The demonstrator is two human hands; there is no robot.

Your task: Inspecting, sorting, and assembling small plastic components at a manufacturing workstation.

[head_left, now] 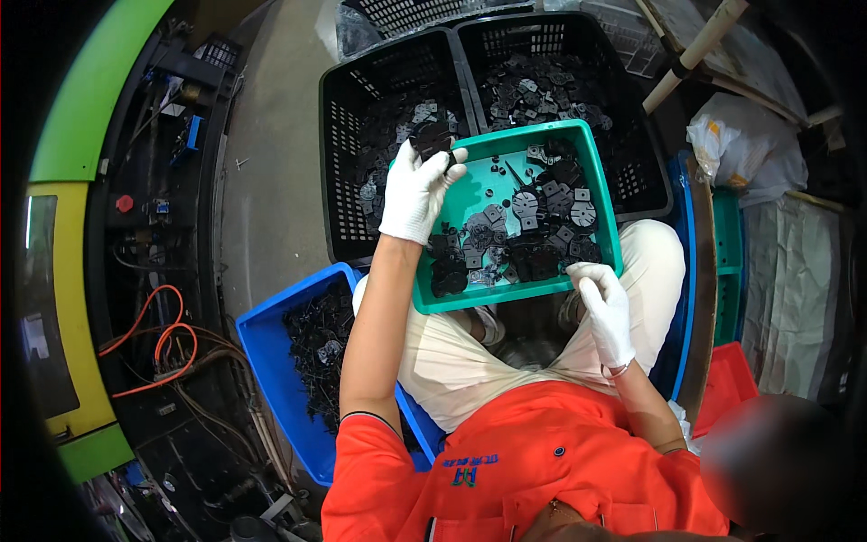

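Note:
My left hand [413, 197], in a white glove, is raised over the left rim of a green tray [516, 299]. Between its fingers and thumb it grips a dark flat plastic part [431, 139], partly hidden by the fingers. At the tray's near right corner my right hand [606, 310], also gloved, has its bent fingers closed over the rim. Many flat black plastic pieces [533, 258] lie heaped inside, mostly at the near and right sides. Small round black bits are scattered on the tray's bare floor. The tray sits across my knees.
Two black slatted crates [336, 172] with black parts stand beyond the tray. A blue bin [262, 318] of thin black pieces is at my left. Farther left is a green and yellow machine [68, 298] with orange hoses. Clear plastic bags [754, 158] lie at right, above a red bin [724, 384].

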